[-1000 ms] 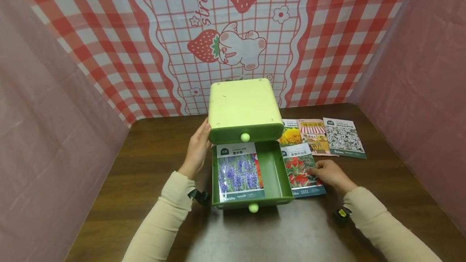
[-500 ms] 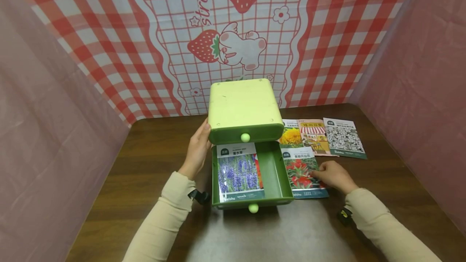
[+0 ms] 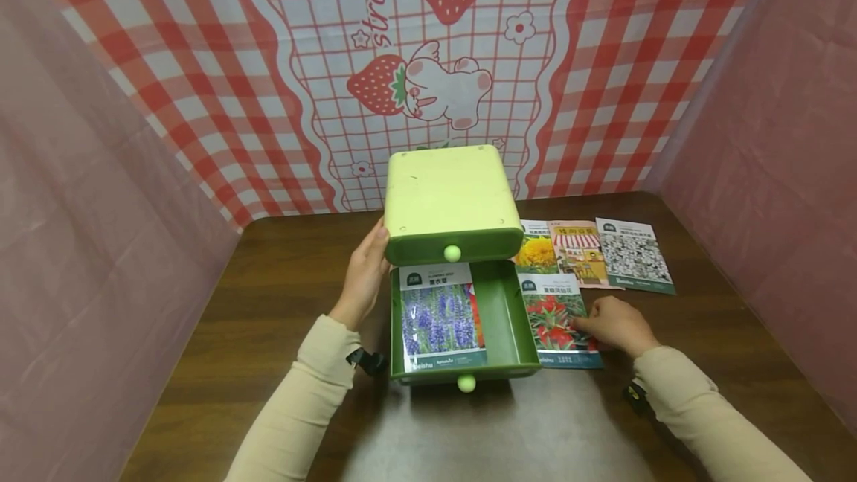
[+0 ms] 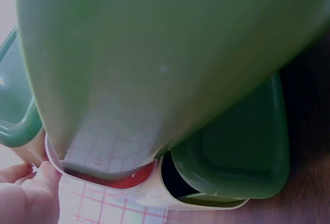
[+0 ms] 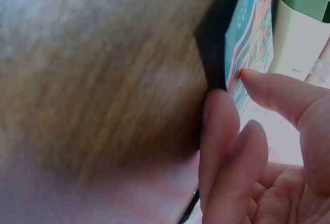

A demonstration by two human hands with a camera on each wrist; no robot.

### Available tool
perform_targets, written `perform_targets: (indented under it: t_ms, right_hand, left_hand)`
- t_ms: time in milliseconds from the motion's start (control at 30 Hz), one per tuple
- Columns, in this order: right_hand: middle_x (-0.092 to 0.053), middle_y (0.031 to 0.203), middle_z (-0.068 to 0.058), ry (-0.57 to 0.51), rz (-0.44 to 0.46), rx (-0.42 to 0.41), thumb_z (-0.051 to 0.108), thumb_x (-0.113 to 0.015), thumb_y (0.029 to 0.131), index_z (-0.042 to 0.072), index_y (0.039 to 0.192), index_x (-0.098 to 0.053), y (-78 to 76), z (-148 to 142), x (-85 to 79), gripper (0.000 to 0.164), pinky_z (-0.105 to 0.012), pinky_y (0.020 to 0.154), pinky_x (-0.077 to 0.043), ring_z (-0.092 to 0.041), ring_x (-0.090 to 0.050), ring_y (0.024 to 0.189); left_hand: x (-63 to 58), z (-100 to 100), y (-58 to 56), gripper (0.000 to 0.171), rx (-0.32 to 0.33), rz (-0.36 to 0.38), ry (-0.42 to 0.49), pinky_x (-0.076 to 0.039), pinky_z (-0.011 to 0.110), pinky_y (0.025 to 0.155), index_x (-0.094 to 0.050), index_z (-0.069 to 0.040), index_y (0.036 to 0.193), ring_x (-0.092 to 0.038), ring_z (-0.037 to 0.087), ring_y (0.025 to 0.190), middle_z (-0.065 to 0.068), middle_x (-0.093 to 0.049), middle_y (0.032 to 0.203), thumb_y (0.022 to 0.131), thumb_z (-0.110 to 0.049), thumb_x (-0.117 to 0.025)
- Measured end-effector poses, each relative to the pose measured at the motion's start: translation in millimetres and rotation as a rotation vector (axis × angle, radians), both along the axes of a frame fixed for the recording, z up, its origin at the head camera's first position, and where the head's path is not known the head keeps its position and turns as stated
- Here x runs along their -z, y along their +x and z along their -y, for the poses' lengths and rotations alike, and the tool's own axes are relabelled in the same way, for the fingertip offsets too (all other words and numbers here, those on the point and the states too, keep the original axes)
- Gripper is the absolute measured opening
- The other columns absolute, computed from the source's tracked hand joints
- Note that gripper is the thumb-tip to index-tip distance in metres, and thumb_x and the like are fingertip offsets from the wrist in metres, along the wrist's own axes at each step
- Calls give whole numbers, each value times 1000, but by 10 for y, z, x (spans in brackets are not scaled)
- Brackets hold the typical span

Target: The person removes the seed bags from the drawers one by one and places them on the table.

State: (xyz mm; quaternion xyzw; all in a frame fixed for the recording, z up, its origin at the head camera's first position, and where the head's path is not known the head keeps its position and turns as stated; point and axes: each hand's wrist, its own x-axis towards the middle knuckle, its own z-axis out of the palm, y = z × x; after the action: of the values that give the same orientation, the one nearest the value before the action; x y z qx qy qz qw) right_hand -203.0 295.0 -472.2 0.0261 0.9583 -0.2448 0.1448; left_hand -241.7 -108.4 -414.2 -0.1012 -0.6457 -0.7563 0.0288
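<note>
Can't see lower-left edge of red-flower packet [image 3: 556,322] behind drawer [image 3: 498,318], nor read its fine print. Lose sleeves [image 3: 294,393] at head view's bottom edge. See table [image 5: 103,90] blurred, right wrist.

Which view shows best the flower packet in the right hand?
Head view: the flower packet shows most of its front. Right wrist view: a slanted part only. Left wrist view: I cannot identify it.

The hands [image 3: 362,274] are apart, the right [image 3: 617,324] pinching.
</note>
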Motion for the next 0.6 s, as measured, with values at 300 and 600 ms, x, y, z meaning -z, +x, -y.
perform_targets:
  t_ms: [300,600]
  right_hand:
    - [-48,51,3,50,5,-6,47,-68,85,13,60,-52,-2,-7,-3,45,-27,43,-34,-14,-45,47]
    - [-50,56,2,-9,-30,-26,42,-60,93,11,64,-53,-36,-65,-69,43,-28,47,-35,-14,-45,52]
  left_hand:
    - [-12,1,7,58,-8,5,5,-35,42,118,-32,-11,154,-34,24,145,2,-29,161,104,-40,-42]
    - [-20,-4,18,57,-4,4,3,-36,43,118,-32,-10,153,-36,26,145,3,-29,161,105,-39,-42]
